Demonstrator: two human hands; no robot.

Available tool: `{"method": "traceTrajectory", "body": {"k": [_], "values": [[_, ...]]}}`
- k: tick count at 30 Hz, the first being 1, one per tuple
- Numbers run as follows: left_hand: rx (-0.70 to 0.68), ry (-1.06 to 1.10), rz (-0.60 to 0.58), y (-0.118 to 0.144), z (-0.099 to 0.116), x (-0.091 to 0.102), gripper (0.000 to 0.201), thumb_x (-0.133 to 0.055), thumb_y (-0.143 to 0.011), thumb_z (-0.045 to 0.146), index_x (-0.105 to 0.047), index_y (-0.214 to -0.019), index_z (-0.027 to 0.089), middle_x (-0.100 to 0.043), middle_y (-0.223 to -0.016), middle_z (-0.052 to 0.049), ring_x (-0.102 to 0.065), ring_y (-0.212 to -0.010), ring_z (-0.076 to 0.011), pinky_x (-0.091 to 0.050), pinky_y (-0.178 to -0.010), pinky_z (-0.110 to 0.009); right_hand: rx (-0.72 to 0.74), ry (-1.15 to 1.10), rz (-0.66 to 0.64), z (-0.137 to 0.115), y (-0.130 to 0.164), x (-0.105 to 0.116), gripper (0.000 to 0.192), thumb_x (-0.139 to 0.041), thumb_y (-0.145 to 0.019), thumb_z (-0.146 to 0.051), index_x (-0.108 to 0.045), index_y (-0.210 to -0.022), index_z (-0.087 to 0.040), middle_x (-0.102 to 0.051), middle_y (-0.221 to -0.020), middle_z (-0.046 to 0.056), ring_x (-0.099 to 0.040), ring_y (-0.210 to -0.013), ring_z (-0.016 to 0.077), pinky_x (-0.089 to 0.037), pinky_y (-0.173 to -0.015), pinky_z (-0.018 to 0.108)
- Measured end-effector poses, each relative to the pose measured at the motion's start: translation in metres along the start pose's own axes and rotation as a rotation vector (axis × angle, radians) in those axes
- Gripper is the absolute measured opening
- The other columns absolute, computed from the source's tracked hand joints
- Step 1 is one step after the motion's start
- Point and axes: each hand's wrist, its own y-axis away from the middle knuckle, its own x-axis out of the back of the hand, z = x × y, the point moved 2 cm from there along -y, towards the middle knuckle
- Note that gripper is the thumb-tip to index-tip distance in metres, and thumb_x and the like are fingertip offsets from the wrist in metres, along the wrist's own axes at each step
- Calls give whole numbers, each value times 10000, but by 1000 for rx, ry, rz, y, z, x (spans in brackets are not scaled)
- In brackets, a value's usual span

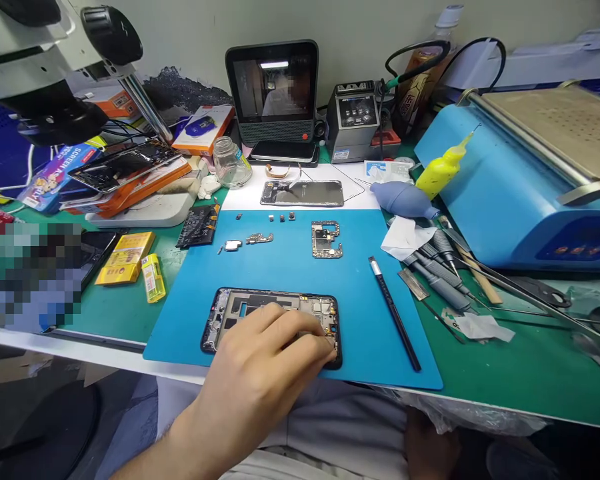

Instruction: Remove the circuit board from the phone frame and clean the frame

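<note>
Blue mat (pixel 290 280) on the green worktop (pixel 520 360) carries an opened phone frame (pixel 260 313) near its front edge, and the left hand (pixel 265 373) lies over the frame's right half, fingers (pixel 320 343) curled down onto the corner by the camera cut-out. Whether anything is pinched under those fingertips I cannot tell; the grip looks narrow, pressed on the frame rather than lifting it. The right hand is out of view. A slip seems the main risk: pressing hard on the bare frame could bend a flex or skid it off the mat (the edge is close). Loose parts lie well apart behind, a board (pixel 327 240) and small screws (pixel 280 217), with a black spudger (pixel 395 313) just right of the frame.
</note>
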Motion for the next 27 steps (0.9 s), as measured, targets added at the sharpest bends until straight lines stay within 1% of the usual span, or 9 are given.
{"method": "traceTrajectory", "body": {"k": [3, 8, 11, 14, 18, 20, 23, 25, 27], "values": [[-9, 2, -33, -1, 0, 2, 137, -626, -1203, 193, -733, -1121, 215, -826, -1105, 34, -680, -903, -149, -531, -807, -316, -21, -21, 4, -4, 0, 4, 392, -758, -1146, -486, -719, -1371, -166, -712, -1381, 113, -719, -1237, 264, -658, -1101, 490], [-26, -20, -49, -1, 1, 3, 76, -669, -1176, 160, -736, -1178, 195, -835, -1173, 10, -688, -913, -162, -514, -819, -342, -45, -40, -20, -9, -2, 9, 425, -774, -1139, -486, -712, -1414, -168, -701, -1429, 125, -712, -1291, 282, -652, -1134, 521], [-11, -48, -39, 0, 2, 5, 76, -682, -1175, 185, -750, -1209, 187, -814, -1097, 1, -654, -878, -162, -501, -793, -340, -62, -36, -26, -12, -2, 10, 390, -762, -1148, -479, -726, -1398, -182, -704, -1434, 118, -713, -1289, 279, -654, -1136, 505], [-18, -61, -39, 1, 2, 6, 116, -664, -1186, 198, -780, -1185, 190, -797, -1044, -2, -637, -863, -155, -496, -767, -326, -99, -13, -10, -13, 0, 9, 369, -756, -1151, -467, -730, -1383, -182, -706, -1427, 118, -716, -1282, 282, -662, -1118, 491], [-70, -73, -81, 0, 1, 10, 143, -649, -1188, 180, -789, -1218, 175, -829, -1103, -17, -672, -848, -160, -516, -745, -348, -135, 10, 1, -16, 1, 9, 383, -767, -1146, -462, -721, -1402, -181, -706, -1421, 120, -721, -1275, 278, -669, -1100, 484], [-121, -94, -116, -3, 1, 12, 163, -663, -1195, 254, -792, -1236, 163, -844, -1129, -34, -710, -857, -174, -540, -734, -366, -131, 11, -9, -18, 1, 9, 392, -772, -1143, -464, -719, -1412, -184, -702, -1432, 120, -718, -1282, 278, -668, -1103, 483], [-159, -121, -157, -8, 1, 18, 277, -629, -1218, 381, -795, -1238, 160, -851, -1135, -48, -765, -897, -195, -573, -715, -381, -119, 15, -28, -21, 1, 10, 403, -775, -1138, -487, -729, -1378, -167, -709, -1413, 119, -717, -1280, 291, -664, -1106, 498], [-163, -145, -168, -9, 2, 20, 276, -607, -1228, 367, -793, -1245, 165, -852, -1127, -43, -780, -900, -198, -579, -705, -385, -116, 16, -32, -22, 1, 10, 403, -782, -1131, -497, -739, -1340, -155, -719, -1379, 116, -718, -1280, 306, -663, -1100, 506], [-167, -171, -163, -7, 4, 22, 246, -624, -1221, 330, -785, -1272, 152, -856, -1135, -42, -784, -896, -201, -580, -707, -392, -112, 7, -29, -24, 2, 11, 408, -782, -1131, -497, -739, -1343, -152, -717, -1386, 118, -713, -1296, 314, -657, -1114, 517]]}}
